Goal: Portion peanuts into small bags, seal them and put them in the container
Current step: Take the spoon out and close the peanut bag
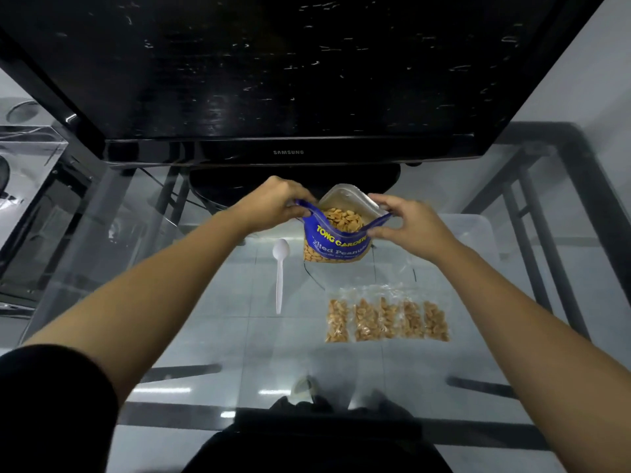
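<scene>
We hold the peanut bag (336,237) upright above the glass worktop (211,302), its mouth pulled open, our left hand (273,206) pinching one top edge and our right hand (406,223) the other. Five filled small bags (387,319) lie in a row nearer us, a white spoon (280,276) to their left, a clear container (478,233) to the right.

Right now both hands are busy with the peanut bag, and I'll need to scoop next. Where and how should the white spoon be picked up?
Grip the white plastic spoon near the end of its thin handle, the end closest to the person, coming from above. It lies flat on the glass table, bowl pointing away toward the monitor, left of the peanut bag. The left hand is likely nearer.
</scene>
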The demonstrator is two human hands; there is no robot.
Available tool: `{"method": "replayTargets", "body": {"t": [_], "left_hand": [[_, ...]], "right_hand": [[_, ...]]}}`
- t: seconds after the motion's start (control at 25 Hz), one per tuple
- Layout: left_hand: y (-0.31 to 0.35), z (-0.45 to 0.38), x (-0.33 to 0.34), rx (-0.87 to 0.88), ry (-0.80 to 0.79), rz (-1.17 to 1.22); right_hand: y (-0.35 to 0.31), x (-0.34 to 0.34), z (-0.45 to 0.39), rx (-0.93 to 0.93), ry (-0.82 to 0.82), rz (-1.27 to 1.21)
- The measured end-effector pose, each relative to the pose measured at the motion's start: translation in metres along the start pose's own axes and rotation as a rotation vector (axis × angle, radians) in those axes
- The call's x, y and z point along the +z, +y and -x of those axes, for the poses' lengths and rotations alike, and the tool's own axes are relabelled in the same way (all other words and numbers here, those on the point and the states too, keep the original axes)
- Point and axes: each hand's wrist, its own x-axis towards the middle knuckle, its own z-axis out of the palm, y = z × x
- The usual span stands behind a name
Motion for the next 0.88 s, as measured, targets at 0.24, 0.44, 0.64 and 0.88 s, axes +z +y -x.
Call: {"method": "replayTargets", "body": {"t": [0.24, 0.44, 0.64, 0.88], "left_hand": [[-0.021, 0.009, -0.001, -0.088, 0.005, 0.178], [-0.014, -0.003, 0.005, -0.233, -0.084, 0.189], [0.042, -0.046, 0.023, -0.086, -0.078, -0.091], [0.057, -0.061, 0.041, 0.022, -0.107, -0.171]], "right_hand": [[0.012, 0.000, -0.009, 0.084, 0.028, -0.073], [0.012, 0.002, -0.022, 0.150, 0.021, -0.044], [0.011, 0.000, -0.026, 0.117, 0.007, 0.020], [0.012, 0.002, -0.022, 0.065, 0.011, 0.062]]}}
